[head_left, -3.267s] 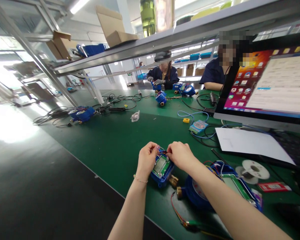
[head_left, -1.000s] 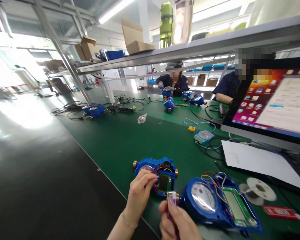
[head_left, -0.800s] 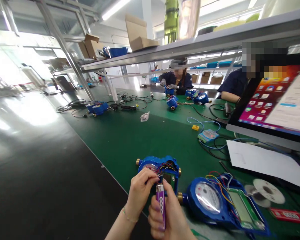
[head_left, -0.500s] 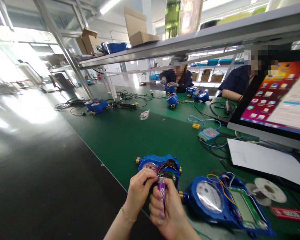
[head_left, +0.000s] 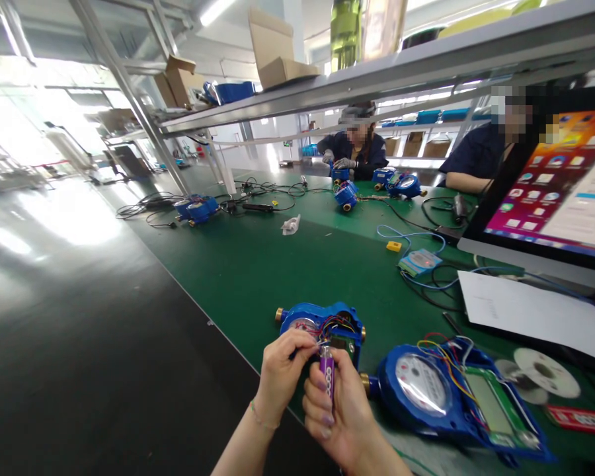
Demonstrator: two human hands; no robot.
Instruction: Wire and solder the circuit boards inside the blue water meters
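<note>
A small blue water meter [head_left: 322, 324] with its cover off lies near the front edge of the green bench [head_left: 258, 264], coloured wires showing inside it. My left hand [head_left: 282, 373] is closed in a pinch on those wires at the meter's near side. My right hand [head_left: 340, 416] is wrapped round a purple lighter [head_left: 328, 375], held upright with its top right under the pinched wires. A larger open blue meter [head_left: 446, 393] with a round dial and a green circuit board lies just to the right.
A monitor [head_left: 555, 192] stands at the right above a white sheet [head_left: 530, 307]. A solder reel [head_left: 545, 367] and a small blue module [head_left: 419, 261] with cables lie nearby. Two people in dark blue work at the bench's far end among more blue meters [head_left: 347, 195]. A metal shelf [head_left: 377, 73] runs overhead.
The lighter came up in my right hand from low at the meter's side to upright under the wires that my left hand pinches. Earlier both hands were on the meter's board.
</note>
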